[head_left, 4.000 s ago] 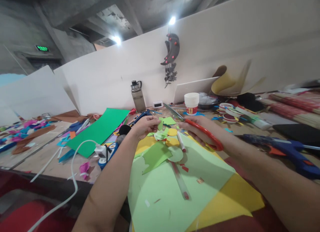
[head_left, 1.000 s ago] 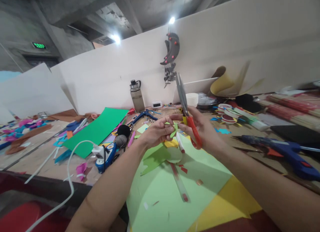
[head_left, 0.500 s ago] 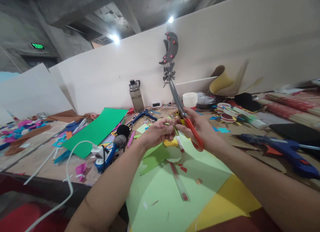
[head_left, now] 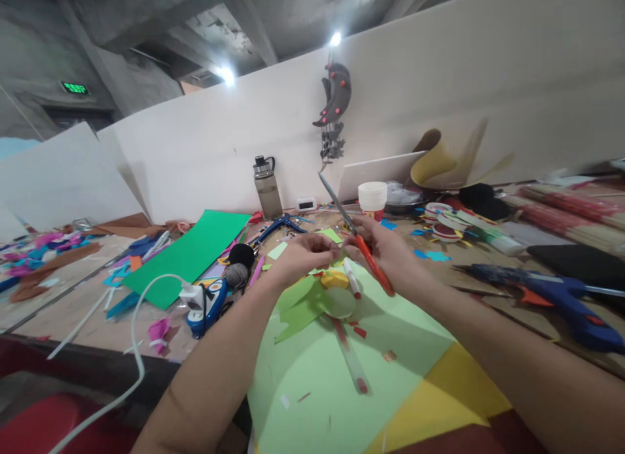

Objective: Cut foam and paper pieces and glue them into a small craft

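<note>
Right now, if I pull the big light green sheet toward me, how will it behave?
Probably floppy: the light green sheet lies thin and flat. Likely light, so it should slide easily. The marker resting on it may roll.

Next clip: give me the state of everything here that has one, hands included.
scissors, blades together, pointing up and away
right hand, closed around the scissors handles
left hand, fingers pinched shut, contents too small to tell
water bottle, upright, lid on
paper cups, stacked, upright
glue gun, lying on its side
ruler, flat on light green sheet
</note>
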`<state>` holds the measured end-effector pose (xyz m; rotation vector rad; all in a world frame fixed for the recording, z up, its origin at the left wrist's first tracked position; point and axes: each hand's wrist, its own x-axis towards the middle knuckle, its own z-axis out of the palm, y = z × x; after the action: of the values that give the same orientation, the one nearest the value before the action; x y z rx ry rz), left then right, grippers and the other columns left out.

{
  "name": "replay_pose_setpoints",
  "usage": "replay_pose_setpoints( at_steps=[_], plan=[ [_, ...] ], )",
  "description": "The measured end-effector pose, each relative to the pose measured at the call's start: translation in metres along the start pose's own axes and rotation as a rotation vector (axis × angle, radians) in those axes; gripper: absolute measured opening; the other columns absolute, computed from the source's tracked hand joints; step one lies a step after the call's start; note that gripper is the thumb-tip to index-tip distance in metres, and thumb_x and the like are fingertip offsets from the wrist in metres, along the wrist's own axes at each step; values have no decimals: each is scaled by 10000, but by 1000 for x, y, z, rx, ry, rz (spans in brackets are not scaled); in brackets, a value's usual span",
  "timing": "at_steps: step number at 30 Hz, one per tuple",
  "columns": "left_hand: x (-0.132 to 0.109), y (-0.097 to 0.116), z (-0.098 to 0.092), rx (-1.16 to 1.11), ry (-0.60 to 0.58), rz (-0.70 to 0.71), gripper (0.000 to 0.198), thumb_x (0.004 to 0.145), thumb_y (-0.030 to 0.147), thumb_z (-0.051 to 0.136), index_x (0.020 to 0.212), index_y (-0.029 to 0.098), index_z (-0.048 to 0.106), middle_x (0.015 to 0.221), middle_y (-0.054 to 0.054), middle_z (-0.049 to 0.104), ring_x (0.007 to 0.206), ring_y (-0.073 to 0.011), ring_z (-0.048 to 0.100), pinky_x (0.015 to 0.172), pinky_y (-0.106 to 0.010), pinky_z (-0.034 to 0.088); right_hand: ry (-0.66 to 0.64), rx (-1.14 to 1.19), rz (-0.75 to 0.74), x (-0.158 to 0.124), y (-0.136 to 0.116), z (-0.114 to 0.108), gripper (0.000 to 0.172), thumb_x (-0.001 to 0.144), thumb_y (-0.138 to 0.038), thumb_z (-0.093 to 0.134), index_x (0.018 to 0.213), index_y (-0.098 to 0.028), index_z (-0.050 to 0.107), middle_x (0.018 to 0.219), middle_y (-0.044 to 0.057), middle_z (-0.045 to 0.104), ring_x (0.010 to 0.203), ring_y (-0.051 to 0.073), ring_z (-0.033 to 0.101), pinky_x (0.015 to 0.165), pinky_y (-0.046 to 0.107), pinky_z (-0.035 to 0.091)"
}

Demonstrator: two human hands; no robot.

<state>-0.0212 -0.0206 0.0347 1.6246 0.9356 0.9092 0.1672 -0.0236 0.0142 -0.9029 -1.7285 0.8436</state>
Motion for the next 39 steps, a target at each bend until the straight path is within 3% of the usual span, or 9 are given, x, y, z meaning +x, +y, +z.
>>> replay_pose_setpoints(
  at_steps=[6, 11, 18, 39],
  plan=[
    [5, 7, -4, -325, 145, 21, 330, 635, 363, 827, 705, 150, 586, 585, 40, 533, 489, -54, 477, 505, -204, 372, 16, 92, -21, -7, -20, -1, 466, 781, -278, 587, 1221, -268, 436, 1064, 57, 632, 902, 214, 626, 822, 381, 531],
    [6, 11, -6, -526, 196, 55, 301, 638, 270, 816, 710, 156, 546, 590, 46, 533, 493, -55, 497, 509, -195, 398, -81, -94, 115, -9, -27, -1, 278, 829, -444, 586, 1022, -250, 536, 771, 12, 620, 636, 187, 589, 570, 306, 491],
    [4, 12, -8, -565, 186, 44, 225, 635, 212, 748, 669, 155, 533, 580, 40, 532, 474, -66, 503, 504, -215, 405, -226, -120, 102, -12, -30, 2, 232, 861, -466, 542, 901, -239, 568, 616, -5, 575, 539, 166, 548, 475, 269, 400],
    [3, 14, -7, -575, 178, 51, 185, 644, 189, 740, 654, 142, 562, 569, 29, 546, 474, -68, 499, 495, -205, 416, -234, -130, 78, -12, -28, 3, 269, 866, -466, 560, 881, -198, 569, 551, -44, 484, 447, 103, 419, 428, 248, 328]
  ],
)
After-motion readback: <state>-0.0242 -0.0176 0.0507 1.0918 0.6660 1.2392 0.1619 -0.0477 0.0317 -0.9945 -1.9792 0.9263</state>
